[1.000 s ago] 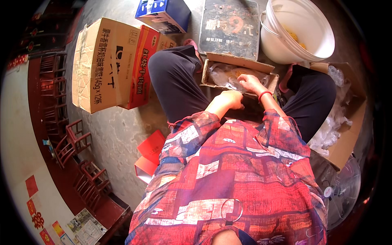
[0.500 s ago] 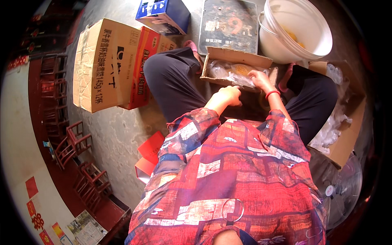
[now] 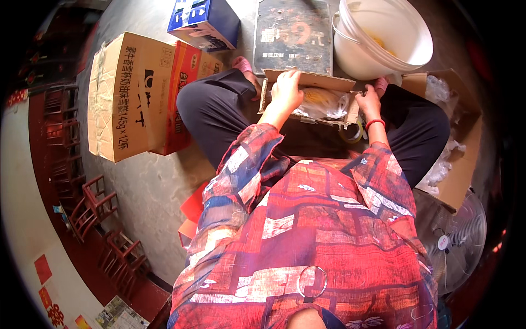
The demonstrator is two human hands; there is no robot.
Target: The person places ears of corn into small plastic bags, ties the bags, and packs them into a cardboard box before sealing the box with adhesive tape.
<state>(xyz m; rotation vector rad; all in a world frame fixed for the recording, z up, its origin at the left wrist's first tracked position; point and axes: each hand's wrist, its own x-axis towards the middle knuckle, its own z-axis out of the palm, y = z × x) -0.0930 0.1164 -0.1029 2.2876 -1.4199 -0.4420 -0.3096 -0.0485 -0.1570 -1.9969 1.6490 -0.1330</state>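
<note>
Between my knees stands a small open cardboard box (image 3: 335,83). Inside it lies a clear plastic bag (image 3: 334,103) with something yellow-orange (image 3: 315,96) showing through. My left hand (image 3: 287,93) reaches over the box's left part, its fingers closed at the upper flap. At the right end, my right hand (image 3: 368,102) has its fingers closed on the box's edge; a red band circles that wrist. A roll of tape (image 3: 352,134) is just below the box, near my right hand.
A white bucket (image 3: 350,52) with yellow pieces stands beyond the box, beside a dark flat board (image 3: 293,41). Large cartons (image 3: 131,93) and a blue box (image 3: 211,24) are at left. Right are an open carton (image 3: 466,159) of plastic bags and a fan (image 3: 463,241).
My left hand has moved from the box's near side up to its far flap. My right hand has left the bag for the box's right end. The view has shifted slightly.
</note>
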